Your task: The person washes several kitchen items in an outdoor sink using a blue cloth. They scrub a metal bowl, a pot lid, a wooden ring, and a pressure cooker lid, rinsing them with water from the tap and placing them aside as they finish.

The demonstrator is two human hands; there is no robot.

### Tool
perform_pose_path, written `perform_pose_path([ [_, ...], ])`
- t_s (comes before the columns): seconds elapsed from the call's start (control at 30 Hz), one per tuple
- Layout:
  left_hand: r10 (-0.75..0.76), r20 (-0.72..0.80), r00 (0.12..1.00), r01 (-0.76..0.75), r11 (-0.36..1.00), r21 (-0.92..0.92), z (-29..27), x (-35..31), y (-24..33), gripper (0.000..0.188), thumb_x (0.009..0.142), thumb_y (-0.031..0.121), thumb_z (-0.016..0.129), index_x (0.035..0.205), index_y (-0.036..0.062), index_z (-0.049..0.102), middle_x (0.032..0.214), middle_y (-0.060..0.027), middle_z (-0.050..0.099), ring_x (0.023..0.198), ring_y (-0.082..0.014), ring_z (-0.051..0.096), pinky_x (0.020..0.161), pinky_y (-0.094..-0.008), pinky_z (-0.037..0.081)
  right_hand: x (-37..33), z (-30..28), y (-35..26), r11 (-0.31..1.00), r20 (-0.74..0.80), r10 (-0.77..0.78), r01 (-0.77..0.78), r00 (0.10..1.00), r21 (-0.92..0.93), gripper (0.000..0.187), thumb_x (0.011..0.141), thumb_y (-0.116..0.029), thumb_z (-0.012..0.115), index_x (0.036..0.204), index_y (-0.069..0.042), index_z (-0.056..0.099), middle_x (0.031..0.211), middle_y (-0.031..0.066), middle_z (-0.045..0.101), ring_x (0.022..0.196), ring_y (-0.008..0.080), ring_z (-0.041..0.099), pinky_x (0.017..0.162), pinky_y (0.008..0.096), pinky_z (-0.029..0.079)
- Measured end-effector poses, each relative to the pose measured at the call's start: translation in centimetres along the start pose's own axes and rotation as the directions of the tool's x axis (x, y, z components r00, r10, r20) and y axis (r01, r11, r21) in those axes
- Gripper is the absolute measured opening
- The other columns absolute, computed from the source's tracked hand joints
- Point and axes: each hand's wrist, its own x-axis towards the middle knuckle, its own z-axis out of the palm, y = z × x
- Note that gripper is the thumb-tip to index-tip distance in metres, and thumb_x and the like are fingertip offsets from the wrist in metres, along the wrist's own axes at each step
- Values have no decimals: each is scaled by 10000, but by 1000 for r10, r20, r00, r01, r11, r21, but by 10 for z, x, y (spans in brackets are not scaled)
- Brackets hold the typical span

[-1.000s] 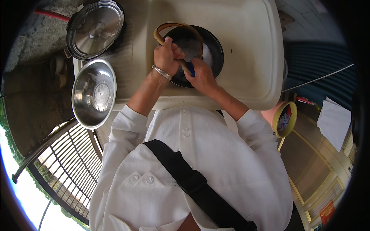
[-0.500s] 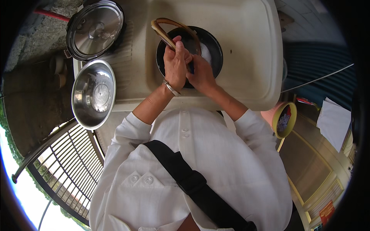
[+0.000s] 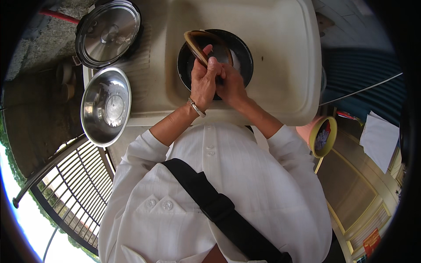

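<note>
Over a black round pan [image 3: 182, 72] in the sink, a see-through lid with a brown rim [image 3: 196, 47] is tilted up. My left hand [image 3: 203, 87] is closed on its near part, thumb on top and one finger stretched along it. A silver bangle is on that wrist. Against the left hand, my right hand [image 3: 232, 87] is closed at the lid's near side; its fingertips and anything in them are hidden. White suds [image 3: 236, 60] show in the pan behind the hands.
The pale sink [image 3: 287, 74] has a ribbed drainboard at left. On it lies a steel pot lid [image 3: 109, 37] with a dark edge; a steel bowl [image 3: 106, 103] sits nearer, overhanging the board. A pink and yellow bucket [image 3: 331, 138] stands right of the sink, below its rim.
Both hands have come slightly nearer to me, bringing the brown-rimmed lid down and tilting it more edge-on. The pan and sink have stayed in place.
</note>
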Motion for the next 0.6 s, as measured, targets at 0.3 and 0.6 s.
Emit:
perform_pose_path([
  [0.3, -319, 323, 891, 403, 884, -237, -90, 102, 55, 244, 947, 267, 458, 971, 25, 476, 616, 17, 378, 524, -112, 383, 611, -300, 428, -18, 4, 30, 965, 37, -227, 230, 973, -123, 268, 717, -100, 685, 875, 8, 496, 815, 178, 527, 757, 368, 518, 652, 415, 426],
  [0.6, -26, -49, 998, 24, 999, -36, -19, 20, 2, 364, 955, 345, 436, 1174, 54, 443, 621, 26, 334, 524, -71, 316, 526, -221, 347, 0, 26, 7, 995, 96, -54, 46, 994, 91, 268, 711, -171, 701, 825, -13, 517, 811, 174, 550, 800, 356, 536, 702, 418, 435],
])
